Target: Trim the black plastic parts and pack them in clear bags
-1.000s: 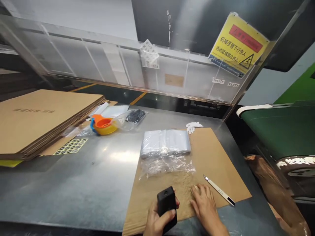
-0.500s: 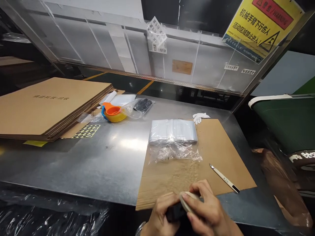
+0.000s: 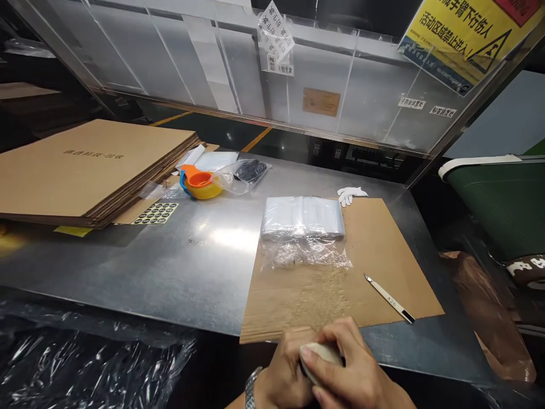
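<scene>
Low in the head view, my two hands meet in front of the table's near edge. My right hand (image 3: pixel 355 363) is closed on a pale beige, rounded pad-like piece (image 3: pixel 321 353), its thumb lying along the top. My left hand (image 3: pixel 289 366), with a metal watch band at the wrist, is curled closed against the same piece. Whatever its fingers wrap is mostly hidden; only a dark sliver shows under the beige piece. Beyond the hands lies a cardboard sheet (image 3: pixel 400 250) with scuffed marks. On it rest a pen-style craft knife (image 3: pixel 388 298) and a pack of clear plastic bags (image 3: pixel 302 218).
A white glove (image 3: pixel 351 195) lies at the cardboard's far edge. Left on the metal table (image 3: pixel 204 284) are stacked cardboard sheets (image 3: pixel 102 170), a round sticker sheet (image 3: pixel 156 213), orange and yellow cups (image 3: pixel 201 184) and a bag with dark contents (image 3: pixel 250 170). A green conveyor (image 3: pixel 502 199) stands right.
The black object seen in my left hand is now almost covered. The beige piece has turned flatter and my hands have closed together. The whole view has shifted slightly.
</scene>
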A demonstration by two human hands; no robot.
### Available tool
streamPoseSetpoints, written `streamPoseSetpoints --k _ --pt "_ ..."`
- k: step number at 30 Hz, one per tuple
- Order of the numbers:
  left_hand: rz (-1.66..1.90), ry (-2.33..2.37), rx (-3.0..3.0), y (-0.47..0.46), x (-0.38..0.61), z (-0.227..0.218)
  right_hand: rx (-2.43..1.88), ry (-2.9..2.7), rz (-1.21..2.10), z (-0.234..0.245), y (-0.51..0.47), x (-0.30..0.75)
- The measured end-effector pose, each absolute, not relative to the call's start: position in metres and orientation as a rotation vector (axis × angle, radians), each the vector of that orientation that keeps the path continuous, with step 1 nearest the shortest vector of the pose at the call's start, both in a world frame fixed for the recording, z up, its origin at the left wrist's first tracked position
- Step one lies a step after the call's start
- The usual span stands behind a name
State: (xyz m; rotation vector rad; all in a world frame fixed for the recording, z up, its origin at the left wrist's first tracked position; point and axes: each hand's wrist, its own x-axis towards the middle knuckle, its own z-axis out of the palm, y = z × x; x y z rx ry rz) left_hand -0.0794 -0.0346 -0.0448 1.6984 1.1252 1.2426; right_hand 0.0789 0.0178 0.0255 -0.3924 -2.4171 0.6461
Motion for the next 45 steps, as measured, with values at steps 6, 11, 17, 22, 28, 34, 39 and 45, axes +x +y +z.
streamPoseSetpoints --k 6,11,17,22,28,34,39,45 --pt "1.279 1.100 1.646 -0.037 -0.086 -0.037 -0.589 -2.421 0.867 0.022 0.022 0.090" --pt "1.263 1.123 1.580 -0.035 -0.088 -0.032 -0.658 -2.281 0.922 0.014 0.020 0.093" --pt "1.246 1.053 1.509 -0.035 -0.087 -0.032 -0.684 -2.200 1.012 0.019 0.022 0.097" --pt "1.183 1.072 1.525 -0.034 -0.083 -0.030 -0.491 -2.303 0.862 0.030 0.019 0.082" --pt "1.207 1.098 1.596 -0.038 -0.080 -0.032 -0.447 -2.470 0.907 0.035 0.018 0.082" --pt "1.168 0.987 1.633 -0.037 -0.075 -0.038 -0.384 -2.466 0.887 0.034 0.017 0.084" --pt "1.181 1.083 1.532 -0.039 -0.073 -0.036 -0.467 -2.462 0.925 0.036 0.017 0.086" --pt "1.162 1.038 1.519 -0.040 -0.073 -0.030 -0.389 -2.502 0.917 0.039 0.019 0.089"
